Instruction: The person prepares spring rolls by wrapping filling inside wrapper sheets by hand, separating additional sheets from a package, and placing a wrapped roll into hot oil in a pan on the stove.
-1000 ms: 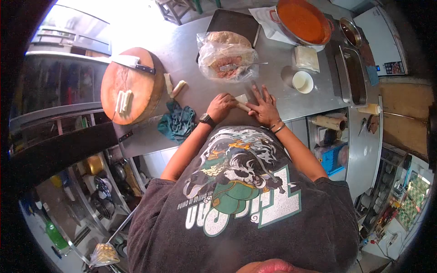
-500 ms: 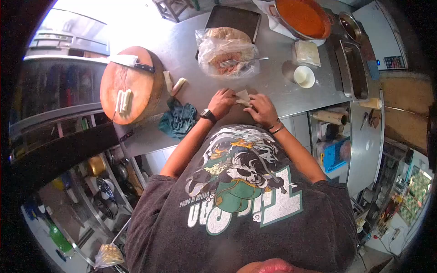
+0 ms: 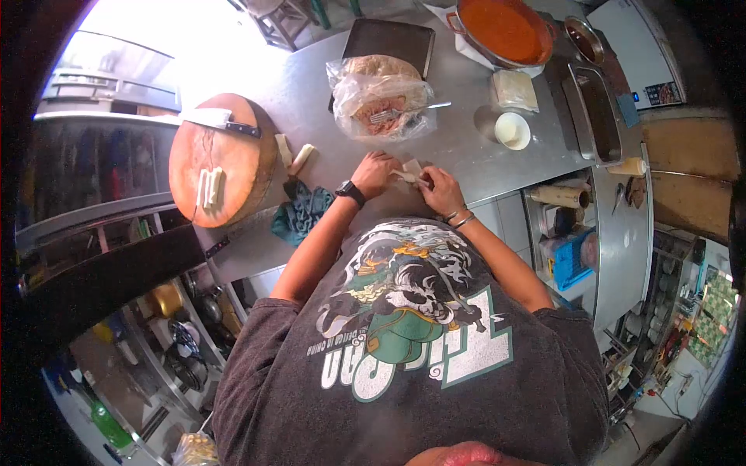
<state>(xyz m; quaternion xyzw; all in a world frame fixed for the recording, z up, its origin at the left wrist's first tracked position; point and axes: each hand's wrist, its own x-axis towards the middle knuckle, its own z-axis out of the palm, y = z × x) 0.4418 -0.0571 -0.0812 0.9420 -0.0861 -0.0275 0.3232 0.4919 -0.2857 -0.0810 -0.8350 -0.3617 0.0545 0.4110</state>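
Note:
A pale spring roll wrapper, partly folded, lies at the near edge of the steel table between my hands. My left hand grips its left end with curled fingers. My right hand pinches its right side between thumb and fingers. Any filling inside cannot be made out. Beyond my hands sits a plastic bag of reddish minced filling with a fork resting in it. To the right are a square stack of wrappers and a small white bowl.
At left, a round wooden chopping board carries a cleaver and several finished rolls. More rolls and a teal cloth lie beside it. A dark tray, a pan of orange sauce and a metal container stand farther back.
My right hand has drawn closer to my left, and the wrapper looks narrower and more folded. The whole view has shifted slightly as the head moved.

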